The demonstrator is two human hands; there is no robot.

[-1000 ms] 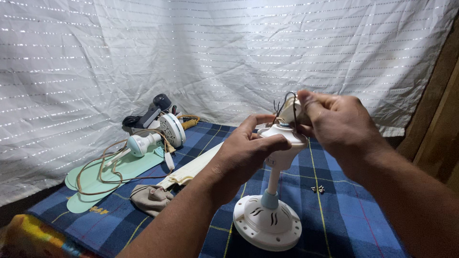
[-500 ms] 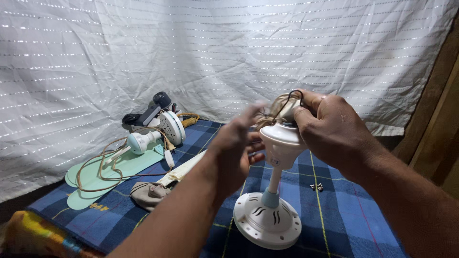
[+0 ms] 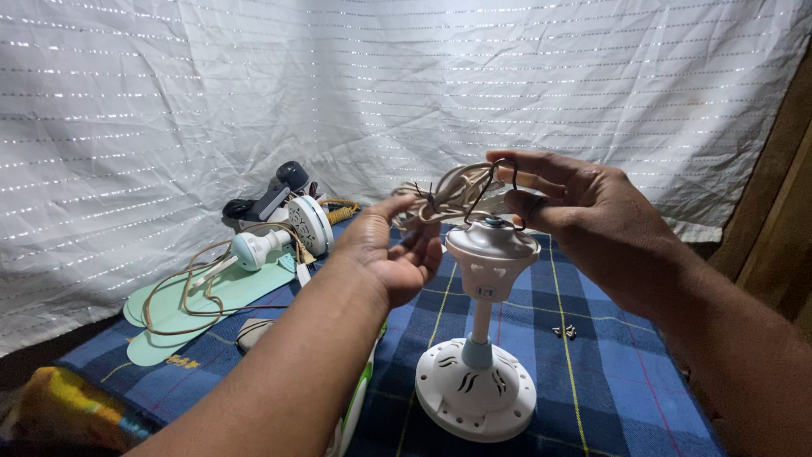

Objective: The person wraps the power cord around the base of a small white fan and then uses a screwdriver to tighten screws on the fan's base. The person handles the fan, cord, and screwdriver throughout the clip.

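The right hand (image 3: 592, 220) pinches a loop of thin dark wire (image 3: 491, 188) between thumb and fingers, closed on it just above the top of the white plastic fan stand (image 3: 482, 338). The left hand (image 3: 393, 250) is open, palm up, its fingertips touching the bundled pale cord (image 3: 440, 196) that hangs beside the wire. The stand rises upright from a round, vented base through a slim post to a flared, slotted cup, resting on a blue plaid cloth (image 3: 609, 372). Two small screws (image 3: 564, 331) lie on the cloth to its right. Farther left lie pale green fan blades (image 3: 194, 296) under a looped tan cord, then a white motor housing (image 3: 300, 227). A wrinkled white curtain (image 3: 254, 93) hangs behind.
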